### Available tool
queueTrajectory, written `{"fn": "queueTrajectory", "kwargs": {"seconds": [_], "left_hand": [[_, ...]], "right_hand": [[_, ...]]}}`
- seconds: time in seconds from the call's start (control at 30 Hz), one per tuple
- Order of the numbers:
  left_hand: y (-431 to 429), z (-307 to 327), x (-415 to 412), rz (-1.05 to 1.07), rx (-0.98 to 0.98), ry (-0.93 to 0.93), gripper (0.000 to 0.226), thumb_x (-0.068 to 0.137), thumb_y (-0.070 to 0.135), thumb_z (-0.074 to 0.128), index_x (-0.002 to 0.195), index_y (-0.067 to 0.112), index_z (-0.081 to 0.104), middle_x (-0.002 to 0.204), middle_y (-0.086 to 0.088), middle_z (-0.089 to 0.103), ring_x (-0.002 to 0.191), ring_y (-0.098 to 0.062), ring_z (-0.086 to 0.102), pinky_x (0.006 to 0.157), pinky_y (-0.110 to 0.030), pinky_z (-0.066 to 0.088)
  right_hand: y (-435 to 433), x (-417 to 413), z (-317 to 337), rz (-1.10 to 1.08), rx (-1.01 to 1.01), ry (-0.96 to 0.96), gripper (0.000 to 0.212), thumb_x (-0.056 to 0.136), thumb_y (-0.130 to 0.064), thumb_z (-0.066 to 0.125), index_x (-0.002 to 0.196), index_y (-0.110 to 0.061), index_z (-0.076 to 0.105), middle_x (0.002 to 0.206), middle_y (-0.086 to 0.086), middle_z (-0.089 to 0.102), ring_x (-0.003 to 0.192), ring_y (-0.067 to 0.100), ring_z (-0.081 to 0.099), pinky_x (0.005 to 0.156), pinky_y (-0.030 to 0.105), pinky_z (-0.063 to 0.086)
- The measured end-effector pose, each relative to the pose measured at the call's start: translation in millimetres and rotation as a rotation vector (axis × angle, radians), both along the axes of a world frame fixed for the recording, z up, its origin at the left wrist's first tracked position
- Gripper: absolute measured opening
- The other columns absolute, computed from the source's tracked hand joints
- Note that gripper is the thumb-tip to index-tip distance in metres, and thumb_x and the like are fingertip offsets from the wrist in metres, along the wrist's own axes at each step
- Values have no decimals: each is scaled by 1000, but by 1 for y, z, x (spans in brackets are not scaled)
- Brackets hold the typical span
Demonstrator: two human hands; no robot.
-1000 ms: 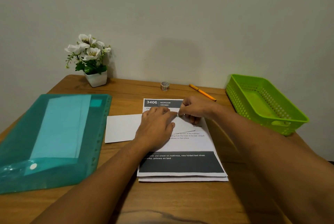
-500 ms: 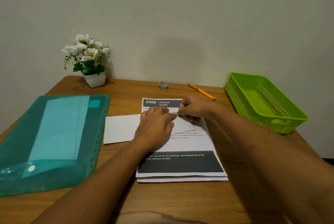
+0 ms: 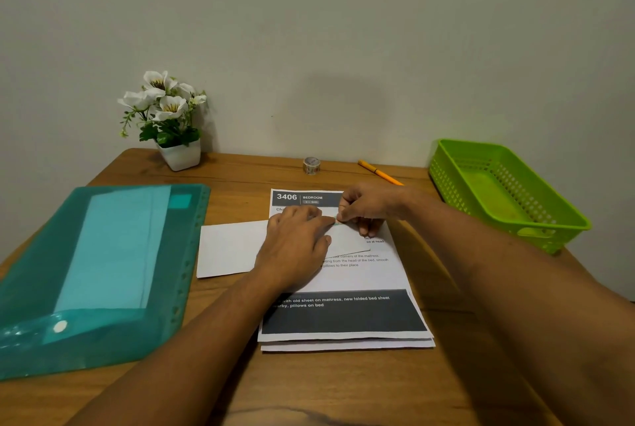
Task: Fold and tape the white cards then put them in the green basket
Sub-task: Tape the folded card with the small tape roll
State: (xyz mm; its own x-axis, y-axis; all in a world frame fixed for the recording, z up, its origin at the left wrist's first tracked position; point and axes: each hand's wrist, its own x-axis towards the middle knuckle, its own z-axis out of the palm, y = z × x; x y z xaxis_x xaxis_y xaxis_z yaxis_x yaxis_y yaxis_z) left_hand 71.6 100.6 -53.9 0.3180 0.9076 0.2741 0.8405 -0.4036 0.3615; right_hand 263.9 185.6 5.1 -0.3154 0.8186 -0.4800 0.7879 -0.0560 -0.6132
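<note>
- Worktop [image 3: 343,391] of wood, seen from the head camera, carries a white card [image 3: 230,248] lying flat near its middle. The card's left part is on bare wood and its right part lies over a stack of printed sheets [image 3: 343,312].
- The left hand [image 3: 295,243] lies palm down on the middle of the card, fingers nearly straight and pressing it flat. It grips nothing.
- The right hand [image 3: 367,209] sits just beside the left fingertips at the card's far edge. Its fingers are curled, and thumb and forefinger pinch a small strip of tape [image 3: 335,220] against that edge.
- The green basket [image 3: 498,192] stands at the right edge of the worktop, well apart from the card, beyond the right forearm.
- A roll of tape [image 3: 311,165] and an orange pen [image 3: 378,171] lie near the wall behind the hands.
- A teal folder [image 3: 103,271] lies left of the card, and potted flowers [image 3: 178,154] stand in the far left corner.
</note>
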Motion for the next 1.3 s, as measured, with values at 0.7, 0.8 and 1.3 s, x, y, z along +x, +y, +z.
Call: {"fn": "queueTrajectory", "kwargs": {"seconds": [0.7, 0.8, 1.3], "left_hand": [[-1, 4, 1, 34, -25, 33, 45, 103, 40, 48, 143, 20, 55, 150, 4, 48, 137, -18, 37, 114, -44, 30], [-1, 5, 2, 32, -24, 35, 45, 103, 39, 48, 143, 20, 55, 151, 4, 47, 138, -18, 36, 115, -43, 28], [-2, 3, 2, 26, -19, 59, 45, 103, 40, 46, 144, 21, 54, 149, 5, 47, 137, -18, 36, 114, -43, 28]], "right_hand": [[-54, 2, -46, -162, 729, -57, 14, 98, -17, 58, 108, -25, 65, 102, -5, 66, 85, 16, 62, 68, 35, 51], [-73, 1, -55, 70, 945, -226, 25, 104, -22, 52, 126, -23, 64, 129, -6, 55, 92, 16, 60, 71, 37, 54], [-83, -15, -49, 217, 975, -534, 36, 98, -15, 57, 133, -22, 60, 131, -2, 61, 104, 25, 66, 67, 35, 53]]}}
